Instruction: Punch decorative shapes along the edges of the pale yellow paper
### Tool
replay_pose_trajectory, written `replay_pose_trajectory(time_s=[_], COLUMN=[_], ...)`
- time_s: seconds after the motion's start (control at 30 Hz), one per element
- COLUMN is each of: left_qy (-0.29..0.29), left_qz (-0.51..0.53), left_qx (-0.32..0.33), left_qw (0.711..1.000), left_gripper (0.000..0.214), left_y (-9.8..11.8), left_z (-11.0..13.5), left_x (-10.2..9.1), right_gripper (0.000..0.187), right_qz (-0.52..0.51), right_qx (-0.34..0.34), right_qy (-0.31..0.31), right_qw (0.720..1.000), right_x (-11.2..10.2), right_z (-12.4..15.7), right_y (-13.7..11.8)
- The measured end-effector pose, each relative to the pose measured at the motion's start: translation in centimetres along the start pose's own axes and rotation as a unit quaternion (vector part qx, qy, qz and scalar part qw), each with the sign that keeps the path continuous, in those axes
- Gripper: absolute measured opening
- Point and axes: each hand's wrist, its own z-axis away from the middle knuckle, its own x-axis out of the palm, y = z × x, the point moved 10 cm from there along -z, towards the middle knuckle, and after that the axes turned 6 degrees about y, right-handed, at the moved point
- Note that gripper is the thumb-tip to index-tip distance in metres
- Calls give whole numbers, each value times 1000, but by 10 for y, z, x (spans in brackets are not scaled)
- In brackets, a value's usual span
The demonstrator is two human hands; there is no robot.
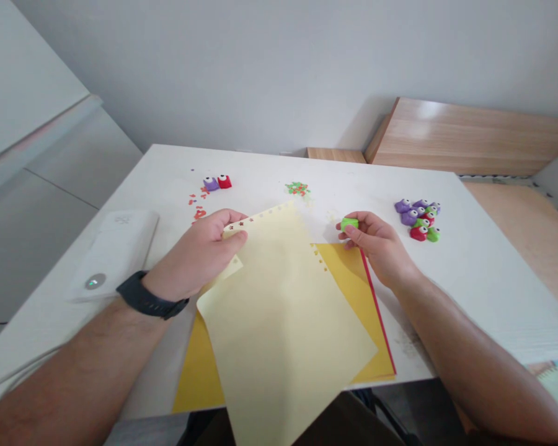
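Fingers [227, 216] and thumb of the left hand [199, 248] are clamped on the upper left of a pale yellow sheet [279, 310], which slopes over the white table [260, 167] and past its front edge. Small holes run along 2 of its edges. Beneath it lies deeper yellow paper [348, 272], a red edge showing at its right. The right hand [376, 238] has its fingers pinched around a green punch [349, 225], near the back right corner of the deeper yellow paper. On the table, 1 purple punch [211, 184] and 1 red punch [224, 182] sit side by side at the back left, near scattered red scraps [199, 214]. Green and orange scraps [297, 188] lie heaped at the back middle. Purple, red and green punches with eyes form a cluster [419, 233] at the right. A white device [116, 248] rests at the left.
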Motion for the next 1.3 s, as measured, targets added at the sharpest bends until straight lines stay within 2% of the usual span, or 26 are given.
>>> replay_pose_trajectory(time_s=[0.27, 0.5, 0.77, 0.93, 1.1, 1.2, 1.3], left_qy=[67, 85, 84, 87, 83, 73, 74], left_qz=[-129, -131, -139, -146, -152, -148, -146], left_qx=[52, 62, 60, 65, 88, 91, 88], left_qw=[988, 986, 985, 983, 981, 982, 983], left_gripper=[35, 34, 32, 33, 32, 32, 32], left_y=[5, 12, 10, 12, 17, 16, 16], left_z=[-4, -2, -3, -2, -1, -1, 0], left_x=[-18, -19, -17, -16, -15, -13, -12], right_gripper=[29, 29, 26, 25, 32, 37, 37], right_qz=[3, -16, -101, -109, -35, 53, 155], right_qx=[-10, 1, 74, 75, 31, -27, -41], right_qy=[-38, -36, -40, -35, -21, 1, 1], right_qw=[999, 999, 991, 991, 999, 998, 987], right_x=[7, 8, 11, 10, 4, -2, -4], right_z=[7, 8, 10, 9, 3, -1, -1], right_y=[-5, -5, -1, -1, 1, -1, 4])
